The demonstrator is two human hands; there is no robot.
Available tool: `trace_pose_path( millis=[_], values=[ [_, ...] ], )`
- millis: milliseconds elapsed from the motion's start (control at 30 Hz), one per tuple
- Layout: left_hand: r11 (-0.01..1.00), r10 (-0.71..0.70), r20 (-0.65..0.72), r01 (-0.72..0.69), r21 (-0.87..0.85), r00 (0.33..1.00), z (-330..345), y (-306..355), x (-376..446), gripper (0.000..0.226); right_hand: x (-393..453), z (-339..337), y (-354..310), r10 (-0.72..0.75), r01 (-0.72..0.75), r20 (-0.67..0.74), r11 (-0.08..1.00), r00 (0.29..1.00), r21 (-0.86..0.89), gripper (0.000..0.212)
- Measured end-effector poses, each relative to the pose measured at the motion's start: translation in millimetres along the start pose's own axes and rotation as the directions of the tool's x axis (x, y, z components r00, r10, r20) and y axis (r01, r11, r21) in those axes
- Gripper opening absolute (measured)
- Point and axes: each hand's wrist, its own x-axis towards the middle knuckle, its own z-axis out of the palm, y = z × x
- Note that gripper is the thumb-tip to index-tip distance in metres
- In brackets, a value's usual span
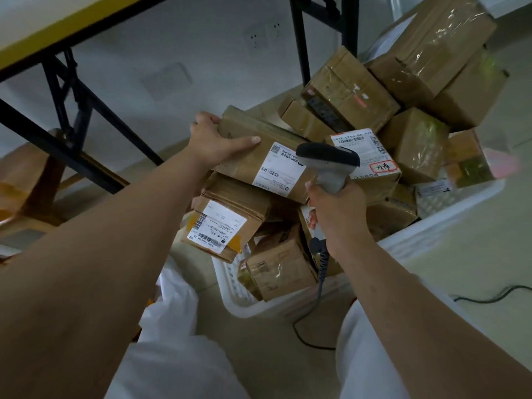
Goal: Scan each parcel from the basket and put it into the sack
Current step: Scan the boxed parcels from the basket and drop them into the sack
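Head view, left hand (pixel 214 139) gripping parcel (pixel 267 162)

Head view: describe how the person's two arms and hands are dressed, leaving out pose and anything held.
Both forearms are bare up to the frame edge, with no sleeve in view. The left hand and right hand wear no gloves; no watch, ring or wristband shows. White clothing covers the legs below.
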Motion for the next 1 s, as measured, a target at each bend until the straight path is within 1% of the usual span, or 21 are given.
trace_pose_path(
  millis=[33, 100, 133, 200, 267, 367, 433, 500, 567, 600, 667, 733, 833, 900, 1000],
  values=[
    [0.998, -0.01, 0.008, 0.01, -0.062, 1.0, -1, -1, -3, 0.113, -1, 0, -1, 0.011, -0.011, -0.002, 1.0, 1.0, 0.011, 0.019],
    [0.985, -0.022, 0.031, 0.027, -0.169, 0.999, -2, -3, -7, 0.098, -2, -1, -2, 0.03, -0.03, -0.001, 0.999, 1.0, 0.031, 0.018],
    [0.981, -0.014, 0.041, 0.021, -0.19, 0.999, -3, -4, -8, 0.091, -3, -1, -2, 0.036, -0.037, 0.003, 0.998, 0.999, 0.042, 0.018],
    [0.981, 0.002, 0.068, 0.011, -0.194, 0.998, -3, -6, -8, 0.086, -4, -2, -3, 0.039, -0.04, 0.009, 0.998, 0.999, 0.048, 0.017],
    [0.982, 0.009, 0.108, 0.012, -0.189, 0.994, -6, -7, -10, 0.094, -5, -2, -4, 0.035, -0.035, 0.008, 0.998, 0.999, 0.043, 0.013],
    [0.988, 0.029, 0.172, -0.002, -0.154, 0.985, -9, -7, -12, 0.117, -4, -1, -4, 0.045, -0.046, 0.01, 0.997, 0.999, 0.066, 0.009],
    [0.988, 0.088, 0.209, -0.059, -0.14, 0.974, -9, -7, -14, 0.117, -2, -2, -2, 0.049, -0.049, 0.004, 0.996, 0.999, 0.076, 0.014],
    [0.985, 0.147, 0.279, -0.116, -0.124, 0.949, -9, -7, -13, 0.12, 0, -2, 0, 0.03, -0.029, -0.015, 0.998, 0.999, 0.054, 0.02],
    [0.985, 0.172, 0.363, -0.158, -0.067, 0.916, -11, -9, -12, 0.129, 3, -2, 0, 0.015, -0.013, -0.03, 0.999, 0.999, 0.048, 0.022],
    [0.983, 0.176, 0.383, -0.18, -0.025, 0.907, -11, -10, -13, 0.133, 4, -3, 1, 0.017, -0.015, -0.031, 0.998, 0.999, 0.055, 0.022],
    [0.966, 0.188, 0.406, -0.242, 0.086, 0.894, -12, -14, -13, 0.141, 6, -3, 2, 0.027, -0.025, -0.024, 0.997, 0.999, 0.072, 0.021],
    [0.93, 0.23, 0.427, -0.327, 0.167, 0.874, -13, -16, -13, 0.145, 6, -4, 3, 0.03, -0.029, -0.018, 0.996, 0.999, 0.081, 0.023],
    [0.865, 0.304, 0.407, -0.429, 0.261, 0.861, -15, -16, -13, 0.152, 7, -3, 6, 0.047, -0.044, -0.027, 0.995, 0.999, 0.087, 0.023],
    [0.824, 0.334, 0.391, -0.468, 0.32, 0.857, -16, -16, -14, 0.152, 8, -3, 7, 0.047, -0.045, -0.027, 0.996, 0.999, 0.077, 0.025],
    [0.791, 0.343, 0.39, -0.487, 0.372, 0.855, -19, -17, -13, 0.142, 8, -4, 7, 0.05, -0.048, -0.021, 0.996, 0.999, 0.072, 0.026]
  ],
)
